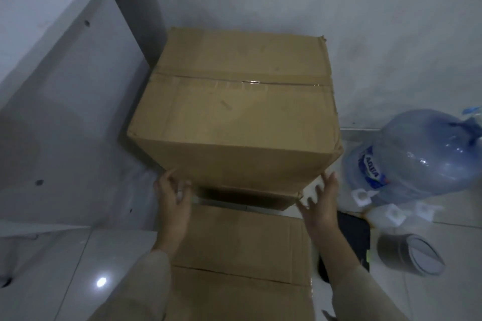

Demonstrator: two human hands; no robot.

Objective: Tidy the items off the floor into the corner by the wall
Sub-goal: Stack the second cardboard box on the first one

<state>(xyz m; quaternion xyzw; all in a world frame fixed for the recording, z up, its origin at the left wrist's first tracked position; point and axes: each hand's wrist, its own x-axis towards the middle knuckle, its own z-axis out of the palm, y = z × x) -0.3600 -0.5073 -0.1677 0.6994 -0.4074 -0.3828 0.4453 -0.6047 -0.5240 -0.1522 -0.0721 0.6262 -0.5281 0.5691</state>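
The only writing that can be read is the word "AQUA" on the blue and white label [371, 170] of a big blue water jug [417, 154], which lies on its side on the tiled floor [443, 255] at the right, close to the grey wall [339, 21]. A large taped cardboard box [234, 112] fills the middle of the view, standing in the far corner where that wall meets a white panel [65, 86] on the left; clear tape [242, 81] runs across its top, and no print shows on it. It sits on top of another, lower box [247, 197], whose near edge shows in shadow under it. The left hand [173, 197] is at the big box's near lower left corner, fingers spread apart and fingertips [169, 173] touching or just short of the cardboard; I cannot tell which. The right hand [322, 206] is at the near lower right corner, fingers also spread wide, its fingertips [330, 177] just beside the box's edge, gripping nothing. Both arms wear pale sleeves [146, 286]. Nearer the person, between the arms, lies a third box [242, 255] with a seam across its top. To the right of the right arm are a dark flat thing [357, 237], some small white bottles with square caps [391, 214] and a grey round bin [409, 255] lying on its side.
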